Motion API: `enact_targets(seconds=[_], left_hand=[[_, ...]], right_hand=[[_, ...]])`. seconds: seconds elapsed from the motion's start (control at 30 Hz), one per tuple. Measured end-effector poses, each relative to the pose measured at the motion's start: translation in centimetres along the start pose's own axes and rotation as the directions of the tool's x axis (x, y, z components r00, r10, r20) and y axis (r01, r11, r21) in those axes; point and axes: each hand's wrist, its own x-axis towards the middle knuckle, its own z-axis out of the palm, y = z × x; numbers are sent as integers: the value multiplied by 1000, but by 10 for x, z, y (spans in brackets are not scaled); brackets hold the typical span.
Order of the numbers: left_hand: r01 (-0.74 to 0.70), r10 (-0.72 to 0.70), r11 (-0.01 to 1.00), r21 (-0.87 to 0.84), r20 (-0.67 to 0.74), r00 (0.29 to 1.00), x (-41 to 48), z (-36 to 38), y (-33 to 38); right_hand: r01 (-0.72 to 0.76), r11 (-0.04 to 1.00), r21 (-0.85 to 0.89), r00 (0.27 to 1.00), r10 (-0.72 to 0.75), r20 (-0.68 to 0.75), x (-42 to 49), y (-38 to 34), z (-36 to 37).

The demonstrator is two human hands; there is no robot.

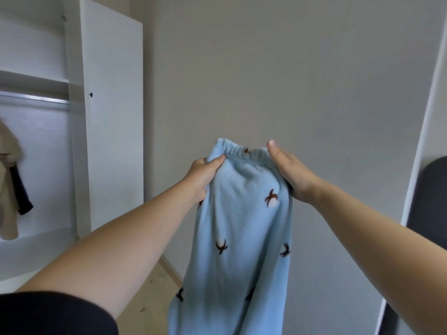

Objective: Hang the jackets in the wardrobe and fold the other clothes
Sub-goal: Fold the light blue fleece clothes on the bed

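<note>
black sleeve [55,313], lower left. light blue trousers [237,233], elastic waistband pinched by left hand [205,175] and right hand [290,172], hanging before grey wall [266,68]. open white wardrobe [106,93] left, beige jacket [8,180] inside.

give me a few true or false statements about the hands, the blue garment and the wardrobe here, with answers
1. Both hands, left hand and right hand, hold the light blue garment at its elastic waistband. True.
2. The garment lies folded on a shelf. False: it hangs down from the hands in the air.
3. A beige jacket hangs inside the open wardrobe. True.
4. The garment is plain blue. False: it has dark brown markings.
</note>
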Motion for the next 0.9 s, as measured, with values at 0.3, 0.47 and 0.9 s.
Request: enact_targets(seconds=[0.3, 0.47, 0.9], left_hand=[[-42, 45, 994, 99, -28, 999, -4, -7, 2], [63, -56, 998, -21, 252, 966, -5, -25, 6], [320, -244, 944, -83, 479, 843, -5, -17, -33]], right_hand=[[-197, 978, 76, 973, 204, -107, 1, 15, -18], [-75, 952, 298, 944, 164, -286, 17, 0, -15], [-219, 932, 288, 893, 310, -326, 25, 19, -54]])
